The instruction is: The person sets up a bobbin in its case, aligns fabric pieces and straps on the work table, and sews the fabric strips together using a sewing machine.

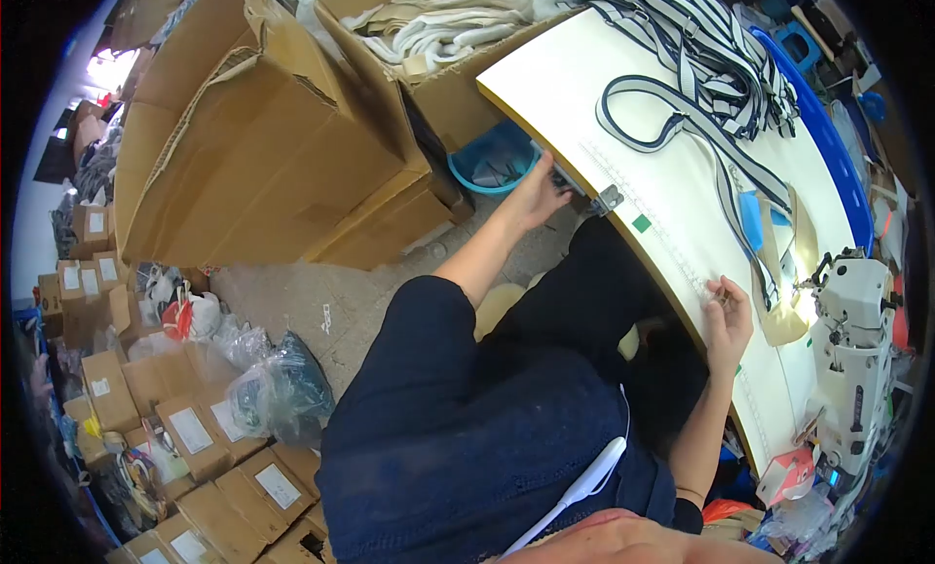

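Note:
My left hand [535, 198] is at the far-left edge of the white sewing table [545, 72], its fingers curled at a grey and dark piece under the edge that I cannot make out. Close by, a metal bracket [609, 200] is fixed to the edge. My right hand [729, 322] rests over the tabletop near the front edge, fingertips pinched together; anything in them is too small to name. Beyond it, a striped navy and white strap [662, 85] runs to a beige fabric piece [785, 316] beside the sewing machine [855, 340].
A pile of striped straps [721, 53] lies at the table's far end. Behind the left hand are a blue bucket [492, 160], a big cardboard box [282, 155] and a box of white strips [458, 23]. Cartons [209, 432] and plastic bags [282, 389] cover the floor at left.

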Tool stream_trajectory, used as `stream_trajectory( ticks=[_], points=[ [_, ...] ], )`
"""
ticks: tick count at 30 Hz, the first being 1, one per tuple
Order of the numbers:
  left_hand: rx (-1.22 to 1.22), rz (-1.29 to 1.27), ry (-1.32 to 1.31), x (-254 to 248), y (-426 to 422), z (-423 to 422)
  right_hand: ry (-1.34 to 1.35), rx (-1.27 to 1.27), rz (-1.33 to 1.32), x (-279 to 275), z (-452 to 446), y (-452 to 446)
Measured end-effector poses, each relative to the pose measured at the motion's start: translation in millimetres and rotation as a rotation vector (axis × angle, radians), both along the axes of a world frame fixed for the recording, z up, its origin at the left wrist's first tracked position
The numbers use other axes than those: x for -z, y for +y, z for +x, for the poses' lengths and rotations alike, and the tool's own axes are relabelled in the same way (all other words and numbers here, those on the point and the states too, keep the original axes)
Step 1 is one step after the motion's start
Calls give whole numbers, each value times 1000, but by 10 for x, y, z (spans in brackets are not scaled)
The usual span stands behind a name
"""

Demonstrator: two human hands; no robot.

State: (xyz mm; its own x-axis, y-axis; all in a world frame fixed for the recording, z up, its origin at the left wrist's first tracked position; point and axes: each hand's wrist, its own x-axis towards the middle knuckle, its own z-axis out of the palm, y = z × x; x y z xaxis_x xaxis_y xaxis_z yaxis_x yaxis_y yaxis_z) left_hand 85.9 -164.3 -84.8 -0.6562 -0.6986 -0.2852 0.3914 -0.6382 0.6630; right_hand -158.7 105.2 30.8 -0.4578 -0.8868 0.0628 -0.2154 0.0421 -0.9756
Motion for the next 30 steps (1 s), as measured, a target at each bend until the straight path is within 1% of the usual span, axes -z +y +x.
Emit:
stream_trajectory(
  ticks=[1,2,5,6,8,10,12,15,18,19,22,25,28,30],
  points=[
    [-32,-9,-144,-46,82,106,-14,3,-23,0,-1,-6],
    [-41,-3,-164,-58,151,231,-28,5,-47,-3,-3,-25],
    [-50,-13,-209,-54,331,655,126,29,21,-99,235,-236],
    [-41,-32,-211,-16,391,789,209,-13,61,-183,373,-348],
    [-36,-61,-214,-24,510,968,378,-188,64,-352,702,-626],
    [-49,-85,-213,-133,604,1055,453,-386,79,-361,941,-904],
    [-75,-77,-224,-127,634,1108,460,-472,4,-355,1190,-1193],
    [-106,-67,-219,-146,659,1101,643,-522,-137,-320,1435,-1594],
    [-109,-45,-178,-191,702,1093,736,-565,-175,-200,1546,-1877],
    [-106,-33,-159,-170,698,1109,745,-573,-165,-149,1570,-1919],
    [-122,7,-140,-133,694,1135,754,-539,-257,37,1694,-1978],
    [-128,19,-125,-105,705,1136,941,-651,-48,-15,1779,-1947],
    [-121,-2,-115,-127,705,1139,1083,-608,36,79,1899,-1959],
    [-122,-14,-114,-133,705,1139,1081,-601,65,151,1926,-2004]
  ],
)
